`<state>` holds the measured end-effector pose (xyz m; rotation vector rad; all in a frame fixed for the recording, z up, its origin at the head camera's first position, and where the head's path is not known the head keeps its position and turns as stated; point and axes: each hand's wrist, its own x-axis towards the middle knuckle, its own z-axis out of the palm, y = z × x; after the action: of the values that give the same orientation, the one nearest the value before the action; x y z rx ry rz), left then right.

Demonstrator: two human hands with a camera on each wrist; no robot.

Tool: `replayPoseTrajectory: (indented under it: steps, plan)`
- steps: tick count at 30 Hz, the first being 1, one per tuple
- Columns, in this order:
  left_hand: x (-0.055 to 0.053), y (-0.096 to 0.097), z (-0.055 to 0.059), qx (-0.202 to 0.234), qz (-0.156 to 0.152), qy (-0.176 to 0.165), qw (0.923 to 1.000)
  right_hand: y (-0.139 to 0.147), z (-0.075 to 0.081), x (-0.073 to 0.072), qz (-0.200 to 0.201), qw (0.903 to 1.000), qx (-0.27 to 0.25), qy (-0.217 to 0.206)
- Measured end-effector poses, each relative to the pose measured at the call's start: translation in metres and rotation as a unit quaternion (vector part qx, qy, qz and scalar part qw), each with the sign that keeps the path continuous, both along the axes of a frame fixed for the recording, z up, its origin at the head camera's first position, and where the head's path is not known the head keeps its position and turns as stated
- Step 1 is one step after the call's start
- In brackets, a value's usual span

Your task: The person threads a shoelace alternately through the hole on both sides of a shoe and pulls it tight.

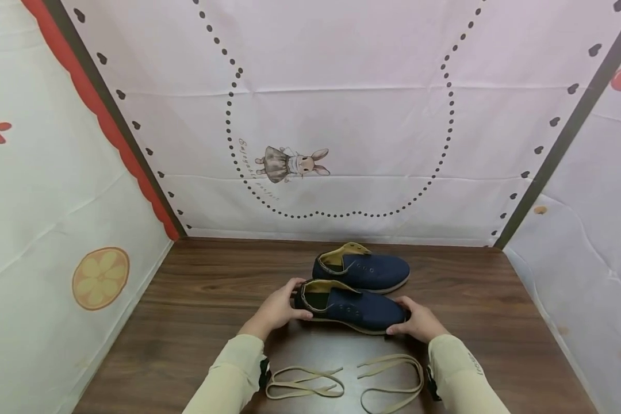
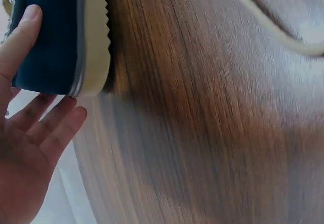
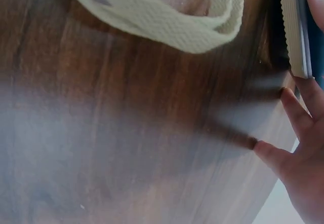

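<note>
Shoe [image 1: 364, 310] lies between 2 half-curled hands [image 1: 279, 307] [image 1: 418, 322], left gripping heel, right gripping toe.

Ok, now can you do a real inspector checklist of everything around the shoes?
Surface: brown wood-grain top, bare in many places.
Job's things: near blue shoe between the hands, its visible eyelets unlaced; far blue shoe just behind it; left beige lace and right beige lace lying loosely looped in front.
Clutter: nothing seen.
Hands: left hand grips the near shoe's heel; right hand holds its toe.
Cables: nothing seen.
Surroundings: patterned pale sheets on three sides, one with a rabbit picture.
</note>
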<state>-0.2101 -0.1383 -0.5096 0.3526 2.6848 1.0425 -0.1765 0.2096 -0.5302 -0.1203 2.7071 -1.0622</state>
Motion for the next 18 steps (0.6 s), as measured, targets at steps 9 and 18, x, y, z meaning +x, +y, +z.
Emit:
replayPoseTrajectory:
  steps: [9, 18]
  plan:
    - [0.021, -0.004, 0.006, 0.024, 0.039, 0.086, 0.9953, -0.006, -0.002, 0.002, 0.015, 0.9999, -0.003, 0.002]
    - [0.091, 0.026, -0.024, 0.03, 0.014, 0.218, 0.9754, -0.01, -0.003, 0.007, 0.034, 0.9993, 0.013, -0.007]
